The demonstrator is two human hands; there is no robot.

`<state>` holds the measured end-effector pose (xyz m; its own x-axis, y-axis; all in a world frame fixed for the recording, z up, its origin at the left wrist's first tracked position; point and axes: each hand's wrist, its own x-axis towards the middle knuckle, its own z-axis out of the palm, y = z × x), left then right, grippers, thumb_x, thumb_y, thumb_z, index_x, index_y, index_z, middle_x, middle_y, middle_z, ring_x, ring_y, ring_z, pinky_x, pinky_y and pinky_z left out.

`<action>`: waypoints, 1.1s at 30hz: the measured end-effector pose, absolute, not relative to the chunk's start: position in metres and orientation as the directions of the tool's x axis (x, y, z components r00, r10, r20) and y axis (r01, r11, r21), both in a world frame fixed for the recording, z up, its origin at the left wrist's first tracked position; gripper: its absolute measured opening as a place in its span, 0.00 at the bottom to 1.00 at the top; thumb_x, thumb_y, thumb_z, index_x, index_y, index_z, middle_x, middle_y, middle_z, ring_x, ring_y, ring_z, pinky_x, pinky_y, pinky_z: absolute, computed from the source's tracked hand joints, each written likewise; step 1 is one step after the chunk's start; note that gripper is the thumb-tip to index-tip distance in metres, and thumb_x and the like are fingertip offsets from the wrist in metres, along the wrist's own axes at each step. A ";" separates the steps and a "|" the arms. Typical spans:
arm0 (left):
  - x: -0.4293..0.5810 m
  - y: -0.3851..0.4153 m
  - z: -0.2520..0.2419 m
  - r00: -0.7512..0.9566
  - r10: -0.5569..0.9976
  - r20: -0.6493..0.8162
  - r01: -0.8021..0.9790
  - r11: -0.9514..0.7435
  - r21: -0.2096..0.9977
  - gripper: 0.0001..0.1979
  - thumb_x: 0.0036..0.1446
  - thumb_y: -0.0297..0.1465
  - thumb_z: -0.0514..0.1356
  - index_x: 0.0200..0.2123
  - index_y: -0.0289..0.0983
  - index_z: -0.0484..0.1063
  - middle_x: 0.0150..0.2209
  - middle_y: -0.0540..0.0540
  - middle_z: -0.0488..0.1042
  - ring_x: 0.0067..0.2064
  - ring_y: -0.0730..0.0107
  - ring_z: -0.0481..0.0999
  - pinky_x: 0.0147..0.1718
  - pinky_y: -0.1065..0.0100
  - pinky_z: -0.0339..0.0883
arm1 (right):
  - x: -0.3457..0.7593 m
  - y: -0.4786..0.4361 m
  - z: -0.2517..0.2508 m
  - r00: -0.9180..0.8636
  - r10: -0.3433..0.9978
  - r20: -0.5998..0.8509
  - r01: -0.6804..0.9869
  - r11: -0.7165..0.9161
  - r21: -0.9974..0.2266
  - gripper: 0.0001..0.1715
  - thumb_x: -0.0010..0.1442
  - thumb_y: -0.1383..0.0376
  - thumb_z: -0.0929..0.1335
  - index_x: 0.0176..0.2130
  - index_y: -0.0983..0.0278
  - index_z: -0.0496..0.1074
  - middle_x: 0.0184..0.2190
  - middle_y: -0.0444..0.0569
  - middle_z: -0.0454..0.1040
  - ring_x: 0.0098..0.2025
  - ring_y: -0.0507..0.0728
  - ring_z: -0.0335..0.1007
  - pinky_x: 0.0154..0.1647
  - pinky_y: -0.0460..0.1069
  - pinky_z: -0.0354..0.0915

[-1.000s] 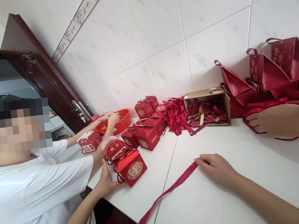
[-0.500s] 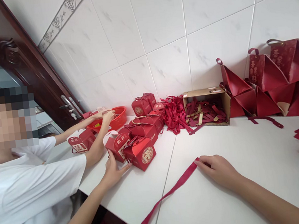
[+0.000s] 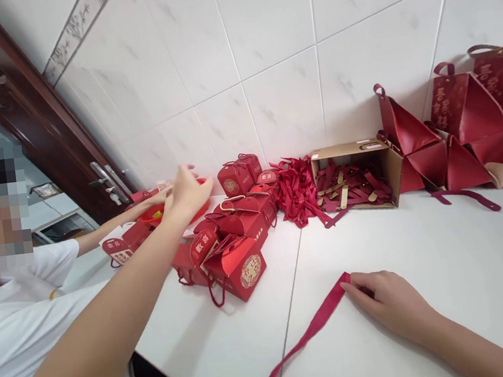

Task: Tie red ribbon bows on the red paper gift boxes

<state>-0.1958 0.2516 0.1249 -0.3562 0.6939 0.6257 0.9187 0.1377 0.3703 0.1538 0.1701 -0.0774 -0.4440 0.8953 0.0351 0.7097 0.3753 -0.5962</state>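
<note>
My right hand (image 3: 385, 303) is closed in a pinch on one end of a dark red ribbon (image 3: 315, 325), which runs down across the white table and out of view at the bottom. Stretched far to the left, my left hand (image 3: 188, 191) is above a red plastic basin (image 3: 203, 209), its fingers apart as far as they show. I see nothing held in it. Below that arm stand red gift boxes with cord handles; the nearest box (image 3: 241, 271) has a gold round emblem, and another box (image 3: 185, 262) stands behind its left side.
A co-worker in a white shirt (image 3: 66, 312) sits at the left, one arm reaching to the basin. Against the tiled wall lie a heap of red ribbons (image 3: 297, 192), a cardboard box (image 3: 394, 169) of red and gold strips, and stacked red triangular bags (image 3: 411, 122).
My left hand has left the gift boxes and moved up and left to the basin. My right hand still pinches the ribbon. The co-worker's nearer hand is now hidden behind my arm.
</note>
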 end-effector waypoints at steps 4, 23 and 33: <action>-0.174 0.347 0.139 -0.209 0.746 0.632 0.969 0.071 0.237 0.18 0.54 0.24 0.53 0.50 0.31 0.63 0.42 0.43 0.73 0.43 0.67 0.73 0.45 0.66 0.65 | 0.153 0.171 -0.082 -0.449 0.892 0.048 0.698 0.384 -0.605 0.21 0.63 0.56 0.55 0.22 0.61 0.55 0.20 0.44 0.67 0.24 0.54 0.59 0.27 0.48 0.51; -0.149 0.428 0.095 -0.189 0.872 0.452 0.902 0.335 -0.270 0.25 0.59 0.36 0.47 0.59 0.38 0.62 0.50 0.30 0.71 0.55 0.42 0.62 0.50 0.47 0.50 | 0.142 0.174 -0.079 -0.474 0.850 0.229 0.618 0.506 -0.602 0.19 0.62 0.65 0.57 0.21 0.63 0.51 0.17 0.40 0.56 0.19 0.49 0.43 0.23 0.45 0.44; -0.127 0.450 0.084 -0.248 0.904 0.349 0.867 0.368 -0.337 0.30 0.60 0.48 0.44 0.61 0.44 0.60 0.60 0.30 0.60 0.60 0.37 0.56 0.53 0.44 0.45 | 0.145 0.171 -0.069 -0.513 0.839 0.179 0.612 0.504 -0.609 0.19 0.62 0.63 0.56 0.21 0.63 0.48 0.17 0.40 0.54 0.19 0.49 0.41 0.23 0.45 0.45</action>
